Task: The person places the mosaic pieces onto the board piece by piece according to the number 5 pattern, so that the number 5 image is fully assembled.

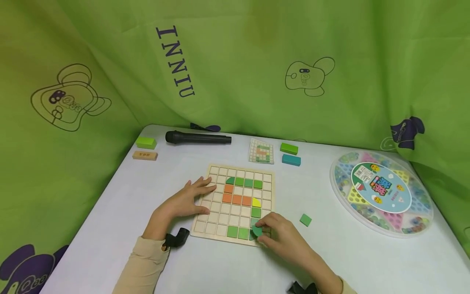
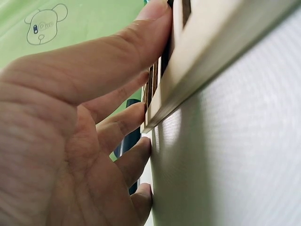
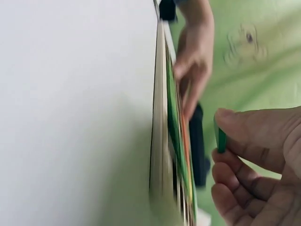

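Note:
A wooden grid board (image 1: pixel 205 218) lies on the white table, with green, orange and yellow tiles set in some of its squares. My left hand (image 1: pixel 185 201) rests on the board's left edge, fingers spread; in the left wrist view its thumb (image 2: pixel 117 56) touches the rim. Over the lower right corner, my right hand (image 1: pixel 284 237) pinches a dark green tile (image 1: pixel 257 231) with a rounded side. The right wrist view shows this tile (image 3: pixel 219 134) between thumb and fingers, apart from the board. A loose green square tile (image 1: pixel 305 220) lies right of the board.
Behind the board lie a pattern card (image 1: pixel 261 151), a black microphone (image 1: pixel 198 138), and green (image 1: pixel 289 148) and teal blocks (image 1: pixel 291 159). Two more blocks, one green (image 1: pixel 146 142) and one wooden (image 1: pixel 145 155), sit far left. A round bead case (image 1: pixel 382 194) occupies the right.

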### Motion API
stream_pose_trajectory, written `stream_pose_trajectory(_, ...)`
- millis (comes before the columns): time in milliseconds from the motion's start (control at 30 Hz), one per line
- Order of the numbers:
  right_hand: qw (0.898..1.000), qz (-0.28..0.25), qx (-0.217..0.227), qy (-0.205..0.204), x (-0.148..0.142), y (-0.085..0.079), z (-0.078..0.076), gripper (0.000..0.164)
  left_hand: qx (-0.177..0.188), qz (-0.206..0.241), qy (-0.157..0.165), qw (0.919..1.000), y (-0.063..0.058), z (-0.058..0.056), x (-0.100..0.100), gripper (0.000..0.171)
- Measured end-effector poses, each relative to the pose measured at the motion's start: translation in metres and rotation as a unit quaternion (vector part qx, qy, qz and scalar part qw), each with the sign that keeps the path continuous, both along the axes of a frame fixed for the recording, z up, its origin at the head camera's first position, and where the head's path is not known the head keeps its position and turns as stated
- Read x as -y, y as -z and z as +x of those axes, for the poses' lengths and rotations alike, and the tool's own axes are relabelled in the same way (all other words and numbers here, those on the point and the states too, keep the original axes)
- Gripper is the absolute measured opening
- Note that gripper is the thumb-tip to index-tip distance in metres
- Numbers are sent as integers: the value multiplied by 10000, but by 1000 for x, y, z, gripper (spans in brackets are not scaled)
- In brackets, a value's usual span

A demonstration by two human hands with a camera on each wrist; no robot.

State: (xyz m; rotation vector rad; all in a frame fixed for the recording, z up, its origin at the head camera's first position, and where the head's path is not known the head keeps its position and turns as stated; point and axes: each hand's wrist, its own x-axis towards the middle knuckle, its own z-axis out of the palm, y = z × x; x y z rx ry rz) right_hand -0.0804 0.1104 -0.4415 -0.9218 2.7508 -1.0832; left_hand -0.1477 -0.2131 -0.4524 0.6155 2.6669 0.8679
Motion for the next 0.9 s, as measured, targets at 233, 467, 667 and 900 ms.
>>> stream_pose_trajectory(233, 9978, 584, 33, -322, 61, -2, -3, 22, -37, -14, 5, 10000, 0, 1, 1, 76)
stream_pose_trajectory(467, 9958, 856, -109, -295, 88, 9, -8, 21, -101, -32, 38, 9999, 0, 0, 1, 76)
stream_pose_trajectory(667, 9964, 827, 12, -189, 92, 12, -12, 20, -110, -62, 18, 9999, 0, -1, 2, 76)
stream_pose_trajectory(900, 9960, 837, 136, -277, 91, 12, -11, 23, -94, -17, 40, 9999, 1, 0, 2, 76)
